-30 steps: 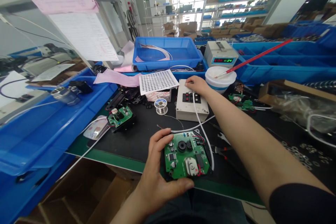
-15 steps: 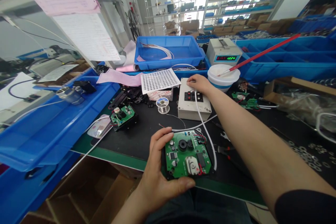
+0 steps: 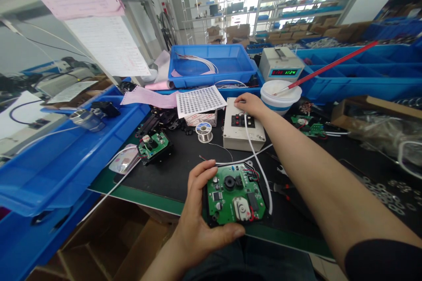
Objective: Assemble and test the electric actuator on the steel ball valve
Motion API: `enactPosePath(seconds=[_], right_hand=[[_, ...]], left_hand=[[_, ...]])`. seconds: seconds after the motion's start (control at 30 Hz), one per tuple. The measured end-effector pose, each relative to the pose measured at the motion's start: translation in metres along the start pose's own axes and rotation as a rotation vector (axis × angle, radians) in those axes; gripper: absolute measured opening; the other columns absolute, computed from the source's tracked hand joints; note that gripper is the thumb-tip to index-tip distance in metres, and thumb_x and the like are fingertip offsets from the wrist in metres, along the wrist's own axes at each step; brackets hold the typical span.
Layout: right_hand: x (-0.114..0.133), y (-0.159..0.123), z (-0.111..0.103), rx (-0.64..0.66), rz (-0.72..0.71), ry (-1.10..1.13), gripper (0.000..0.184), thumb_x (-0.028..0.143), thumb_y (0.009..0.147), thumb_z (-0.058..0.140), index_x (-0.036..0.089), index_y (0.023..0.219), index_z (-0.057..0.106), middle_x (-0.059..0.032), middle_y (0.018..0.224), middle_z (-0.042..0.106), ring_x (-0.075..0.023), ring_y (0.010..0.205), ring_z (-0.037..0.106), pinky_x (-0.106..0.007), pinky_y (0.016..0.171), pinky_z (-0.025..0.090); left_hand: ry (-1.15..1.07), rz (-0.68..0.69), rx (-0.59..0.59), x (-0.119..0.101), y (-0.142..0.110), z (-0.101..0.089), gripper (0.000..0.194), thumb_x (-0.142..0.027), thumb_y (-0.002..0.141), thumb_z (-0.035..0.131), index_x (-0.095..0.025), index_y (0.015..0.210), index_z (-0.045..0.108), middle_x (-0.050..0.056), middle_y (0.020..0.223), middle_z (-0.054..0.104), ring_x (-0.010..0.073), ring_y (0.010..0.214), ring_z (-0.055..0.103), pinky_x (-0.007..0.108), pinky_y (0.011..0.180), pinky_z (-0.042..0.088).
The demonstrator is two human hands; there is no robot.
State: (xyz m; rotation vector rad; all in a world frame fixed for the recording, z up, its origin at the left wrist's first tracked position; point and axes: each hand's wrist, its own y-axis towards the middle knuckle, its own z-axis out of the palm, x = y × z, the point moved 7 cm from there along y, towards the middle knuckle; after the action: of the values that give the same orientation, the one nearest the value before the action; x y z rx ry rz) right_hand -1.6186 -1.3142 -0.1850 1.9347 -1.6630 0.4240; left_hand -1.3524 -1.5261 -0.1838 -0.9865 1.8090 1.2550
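Note:
My left hand [image 3: 198,215] grips a green circuit board [image 3: 227,217] in a black housing, fingers along its left edge and thumb at the bottom. The board carries a round black part, a white-cased component and red wires. A white cable [image 3: 255,149] runs from its right side up to a beige box [image 3: 242,142] with a black terminal block [image 3: 238,120]. At the top of that box rests my right hand [image 3: 252,105], fingers curled and pressed together; what lies under them is hidden. A solder spool [image 3: 204,133] stands left of the box.
Another green board [image 3: 154,145] lies on the left of the black mat. Pliers [image 3: 281,188] lie under my right forearm. Behind are a white tub [image 3: 280,96] with a red-handled brush [image 3: 329,68], a power meter [image 3: 281,63] with lit digits and a blue tray [image 3: 212,81].
Both hands and the board keep their places. The red digits on the meter differ; the green ones still read 12.24.

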Motion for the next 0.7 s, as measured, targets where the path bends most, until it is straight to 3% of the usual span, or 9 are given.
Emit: enactPosePath(seconds=[0.7], right_hand=[[0.0002, 0.0006, -0.0005, 0.004, 0.018, -0.005, 0.007, 0.014, 0.086, 0.068, 0.015, 0.090, 0.073, -0.0051, 0.103, 0.065, -0.0220, 0.096, 0.061, -0.030, 0.091, 0.048]], left_hand=[[-0.010, 0.013, 0.011, -0.0005, -0.0009, 0.0006, 0.079, -0.052, 0.071, 0.077, -0.035, 0.137, 0.037, 0.008, 0.142, 0.032, 0.0309, 0.133, 0.032, 0.046, 0.110, 0.031]])
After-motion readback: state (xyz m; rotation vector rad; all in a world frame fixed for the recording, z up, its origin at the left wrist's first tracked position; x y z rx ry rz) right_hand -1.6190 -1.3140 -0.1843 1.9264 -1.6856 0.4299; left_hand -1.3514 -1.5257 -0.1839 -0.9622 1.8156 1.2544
